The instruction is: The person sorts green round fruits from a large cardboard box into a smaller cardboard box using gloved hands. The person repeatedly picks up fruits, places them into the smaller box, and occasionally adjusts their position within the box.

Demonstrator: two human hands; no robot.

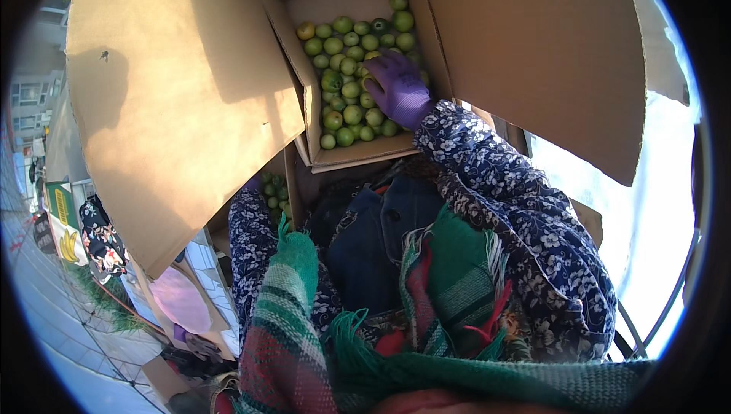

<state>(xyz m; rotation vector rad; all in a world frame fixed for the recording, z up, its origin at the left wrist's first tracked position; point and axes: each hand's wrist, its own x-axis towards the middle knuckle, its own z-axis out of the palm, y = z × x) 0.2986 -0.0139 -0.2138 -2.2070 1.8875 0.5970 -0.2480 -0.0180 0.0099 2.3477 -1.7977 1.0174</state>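
Observation:
My right hand (398, 87), in a purple knitted work glove, lies palm down on green tomatoes (351, 114) inside an open cardboard box (362, 157). Its thumb and fingers are apart around the fruit, and I see none lifted. The tomatoes cover most of the box floor; one at the far left is orange-yellow (305, 30). Only a sliver of purple glove shows of my left hand (252, 183), beside more green tomatoes (275, 191) in a lower box. The large left flap (171, 100) hides the rest of that hand.
The right flap (531, 54) spreads wide beyond my right forearm. A fringed plaid scarf (285, 311) hangs down in front of me. At left are a box with a banana picture (67, 243), a dark floral cloth (103, 237), a pink sheet (180, 300) and a grey-and-purple glove (200, 347).

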